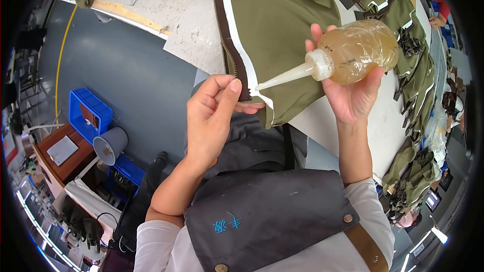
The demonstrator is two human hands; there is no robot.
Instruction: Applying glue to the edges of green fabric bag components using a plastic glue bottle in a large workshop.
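Note:
My left hand (213,111) pinches the lower end of a dark brown zipper (233,47) with metal teeth between thumb and forefinger, its other fingers under the cloth. The zipper runs along the edge of an olive-green fabric panel (283,26), beside a white strip (238,39). In my right hand (351,98) lies a squeeze bottle (359,51) of amber liquid, tilted, with clear film around its body. Its long translucent nozzle (287,76) points left, and the tip is at the white strip close to the zipper's end. Whether liquid is coming out cannot be seen.
The panel lies partly on a pale, stained worktable (189,32) and hangs over its near edge. More olive pieces with zippers (410,45) lie along the right side. A blue crate (89,111) and a grey bin (110,145) stand at left. Another person's hand (438,21) shows far right.

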